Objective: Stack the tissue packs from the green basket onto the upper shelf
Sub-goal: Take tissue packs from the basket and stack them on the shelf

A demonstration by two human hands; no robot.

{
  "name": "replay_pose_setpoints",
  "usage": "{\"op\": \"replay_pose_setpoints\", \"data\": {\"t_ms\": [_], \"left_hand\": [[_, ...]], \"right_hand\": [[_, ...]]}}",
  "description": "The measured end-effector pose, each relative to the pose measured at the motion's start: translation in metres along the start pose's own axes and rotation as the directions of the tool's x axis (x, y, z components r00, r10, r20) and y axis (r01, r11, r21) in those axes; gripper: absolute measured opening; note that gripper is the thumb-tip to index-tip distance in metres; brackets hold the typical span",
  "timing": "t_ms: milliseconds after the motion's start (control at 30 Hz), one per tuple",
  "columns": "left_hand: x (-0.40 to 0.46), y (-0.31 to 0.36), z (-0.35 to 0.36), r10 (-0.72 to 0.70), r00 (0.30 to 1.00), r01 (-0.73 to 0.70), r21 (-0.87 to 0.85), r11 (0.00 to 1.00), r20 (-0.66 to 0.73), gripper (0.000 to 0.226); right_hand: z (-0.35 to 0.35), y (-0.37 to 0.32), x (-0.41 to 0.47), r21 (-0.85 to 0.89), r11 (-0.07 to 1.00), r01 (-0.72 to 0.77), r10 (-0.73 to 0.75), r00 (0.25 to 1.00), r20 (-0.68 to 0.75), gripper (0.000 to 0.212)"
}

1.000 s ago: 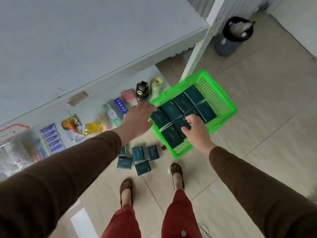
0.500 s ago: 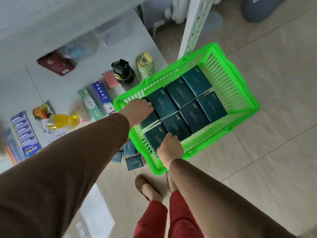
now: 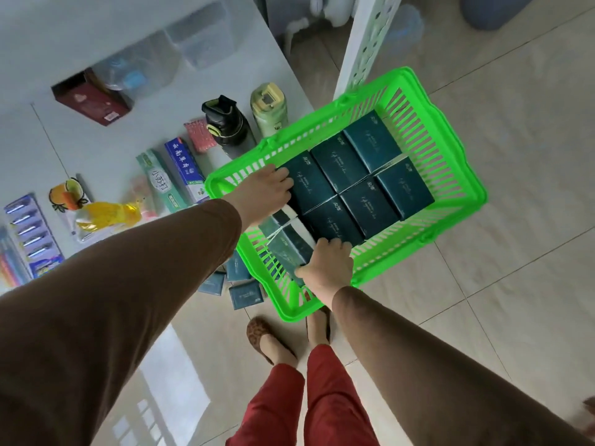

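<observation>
Head view: our left hand (image 3: 264, 194) and right hand (image 3: 328, 268) curl around opposite ends of a row of dark teal tissue packs (image 3: 351, 181) in the green basket (image 3: 450, 162); we cannot tell if they're gripped. They look light and squashy, so we'd press inward from both ends.

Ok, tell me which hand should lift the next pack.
Probably the right hand: its fingers already curl over the near pack at the basket end. The left hand only rests on top of another pack.
</observation>
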State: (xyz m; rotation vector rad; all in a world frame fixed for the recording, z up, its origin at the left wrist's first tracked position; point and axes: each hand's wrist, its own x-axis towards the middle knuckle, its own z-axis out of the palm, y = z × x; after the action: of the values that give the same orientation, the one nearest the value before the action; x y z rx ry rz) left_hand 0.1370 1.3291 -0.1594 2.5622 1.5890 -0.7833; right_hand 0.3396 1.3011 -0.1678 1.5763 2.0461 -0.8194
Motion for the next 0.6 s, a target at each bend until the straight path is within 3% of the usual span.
{"op": "replay_pose_setpoints", "data": {"t_ms": [133,233,400,600], "left_hand": [[-0.049,-0.013,-0.043,-0.238,0.968,0.220,-0.182,0.958,-0.080,0.033],[-0.106,-0.024,-0.087,-0.450,0.891,0.413,-0.303,0.859,-0.062,0.041],[-0.245,-0.041,-0.151,-0.712,0.699,0.581,-0.529,0.619,-0.065,0.048],[-0.431,-0.055,-0.169,-0.901,0.433,0.599,-0.734,0.320,-0.040,0.057]], "right_hand": [[-0.055,0.005,-0.033,0.270,0.956,0.118,-0.097,0.991,-0.090,0.052],[-0.102,-0.003,-0.069,0.277,0.910,0.309,-0.258,0.944,-0.204,0.050],[-0.170,-0.065,-0.142,0.345,0.738,0.580,-0.495,0.812,-0.308,0.063],[-0.201,-0.195,-0.226,0.463,0.537,0.705,-0.613,0.703,-0.360,0.068]]}}
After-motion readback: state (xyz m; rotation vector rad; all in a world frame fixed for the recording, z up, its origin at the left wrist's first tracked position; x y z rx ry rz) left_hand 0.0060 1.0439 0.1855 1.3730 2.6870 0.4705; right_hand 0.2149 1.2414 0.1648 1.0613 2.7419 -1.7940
